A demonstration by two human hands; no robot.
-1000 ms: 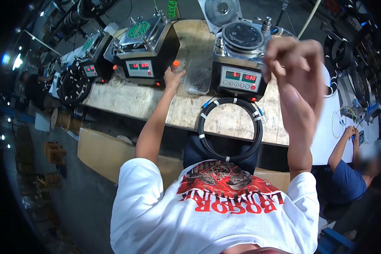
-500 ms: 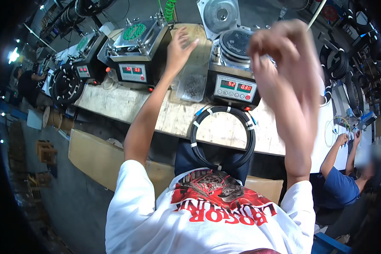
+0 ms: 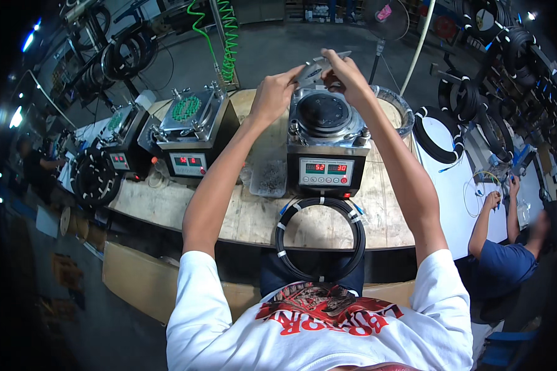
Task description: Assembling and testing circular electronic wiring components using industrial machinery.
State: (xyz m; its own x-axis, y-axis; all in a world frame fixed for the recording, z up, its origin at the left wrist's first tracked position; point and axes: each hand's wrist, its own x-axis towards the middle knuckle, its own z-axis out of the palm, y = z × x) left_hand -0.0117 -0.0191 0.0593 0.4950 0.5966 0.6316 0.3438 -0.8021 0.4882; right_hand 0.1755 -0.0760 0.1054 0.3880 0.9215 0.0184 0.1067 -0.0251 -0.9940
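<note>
Both hands are at a silvery metal plate [image 3: 311, 70], which is tilted above the rear of the nearest polishing machine [image 3: 323, 150]. My left hand [image 3: 275, 96] pinches its left edge. The fingers of my right hand [image 3: 348, 79] curl over its right side, partly hidden. Below them, the machine's round dark polishing pad [image 3: 323, 112] lies uncovered, and red and green digits glow on its front panel. A coil of black cable [image 3: 280, 238] with white ties and blue connector ends rests against the table's front edge, below the machine.
Two similar machines with green-dotted discs [image 3: 186, 108] stand to the left. A clear tub of small parts [image 3: 270, 179] sits beside the nearest machine on the wooden table [image 3: 241, 213]. More cable coils [image 3: 438, 135] lie at the right, where a person in blue [image 3: 504, 263] handles thin cables.
Both hands have come together at the metal plate, which stood upright behind the machine and is now tilted. My right hand moved left, away from the front. The view has tipped farther up.
</note>
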